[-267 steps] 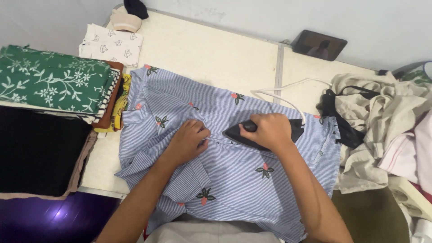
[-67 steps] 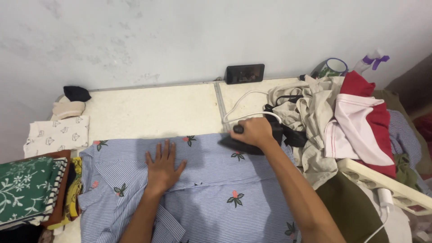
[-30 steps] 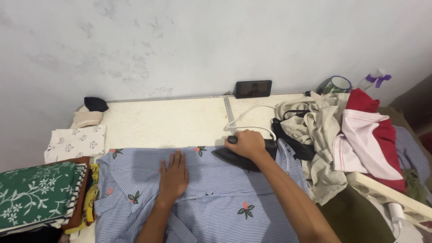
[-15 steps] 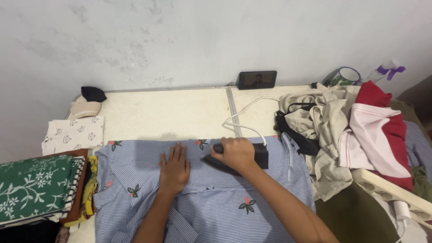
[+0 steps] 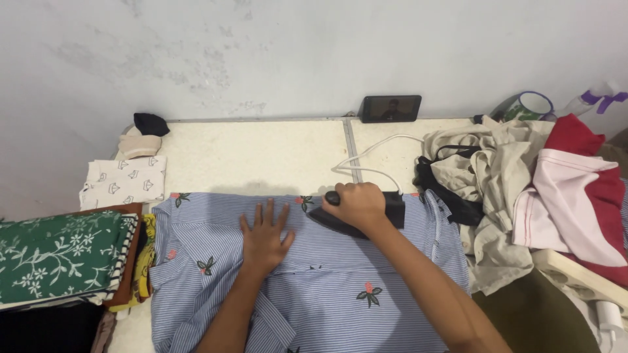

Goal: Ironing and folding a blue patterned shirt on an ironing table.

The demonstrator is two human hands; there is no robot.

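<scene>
centrally, the left hand (image 5: 263, 234) lies flat, fingers spread, on the blue striped shirt (image 5: 327, 294) at mid frame; just to its right the right hand (image 5: 356, 204) is clenched round the black iron (image 5: 366, 212), nose pointing left toward those fingers, long axis across the frame

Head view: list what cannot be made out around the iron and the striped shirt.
- Iron: its handle and top are covered by the right hand; the soleplate faces down, unseen.
- Striped shirt: the lower part is cut off by the bottom edge; the left hand hides a patch.
- White cord: its far end runs behind the pile of clothes.
- Phone: its screen is too small to read.
</scene>
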